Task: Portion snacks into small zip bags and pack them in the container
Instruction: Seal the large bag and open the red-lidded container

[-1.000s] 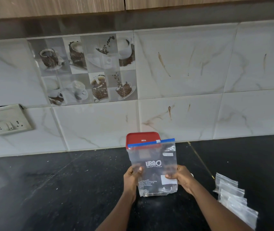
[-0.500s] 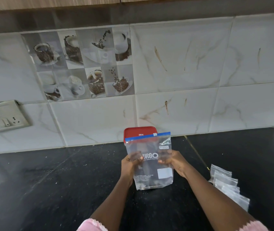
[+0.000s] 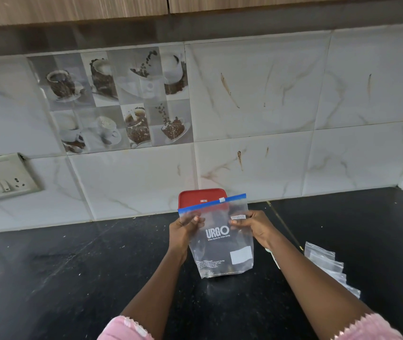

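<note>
At the middle of the black stone counter (image 3: 72, 278), both hands hold a large clear zip bag with a blue slider strip (image 3: 220, 244) upright: the left hand (image 3: 183, 229) pinches its upper left side, the right hand (image 3: 254, 225) its upper right, just under the strip. A container with a red lid (image 3: 201, 198) stands right behind it, near the tiled wall (image 3: 256, 168). Small clear zip bags (image 3: 328, 266) lie fanned out to the right, well apart, and look unfilled. Portioning seems not yet begun; the next move calls for one hand to draw the white slider (image 3: 222, 199) along while the other steadies the bag. Counter stretches wide to the left; the wall is close behind
</note>
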A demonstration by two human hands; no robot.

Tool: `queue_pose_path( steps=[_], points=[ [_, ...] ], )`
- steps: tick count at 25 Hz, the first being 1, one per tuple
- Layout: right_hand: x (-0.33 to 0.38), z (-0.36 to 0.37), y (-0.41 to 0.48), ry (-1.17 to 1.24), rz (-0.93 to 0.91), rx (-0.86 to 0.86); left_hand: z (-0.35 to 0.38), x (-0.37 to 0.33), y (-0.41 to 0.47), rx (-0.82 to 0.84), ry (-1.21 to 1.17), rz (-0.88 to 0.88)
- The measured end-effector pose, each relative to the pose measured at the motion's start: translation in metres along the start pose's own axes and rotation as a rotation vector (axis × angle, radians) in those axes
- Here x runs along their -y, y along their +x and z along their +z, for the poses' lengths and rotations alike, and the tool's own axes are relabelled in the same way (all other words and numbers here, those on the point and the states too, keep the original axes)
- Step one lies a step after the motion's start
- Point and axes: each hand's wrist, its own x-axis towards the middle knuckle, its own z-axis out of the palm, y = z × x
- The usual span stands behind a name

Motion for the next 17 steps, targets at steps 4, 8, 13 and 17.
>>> queue_pose_path(
  steps=[4, 8, 13, 17],
  points=[
    [0.01, -0.006, -0.003, 0.062, 0.065, 0.057, 0.003, -0.007, 0.001, -0.005, -0.043, -0.027],
    [0.021, -0.004, 0.0, 0.126, -0.019, 0.011, 0.008, -0.013, -0.002, -0.039, -0.04, -0.012],
    [0.038, 0.0, -0.006, 0.048, -0.097, -0.111, 0.012, -0.023, -0.001, -0.035, 0.035, 0.03],
    [0.052, 0.021, -0.001, -0.84, -0.4, -0.221, 0.017, -0.022, -0.001, -0.027, 0.056, 0.045]
  ],
)
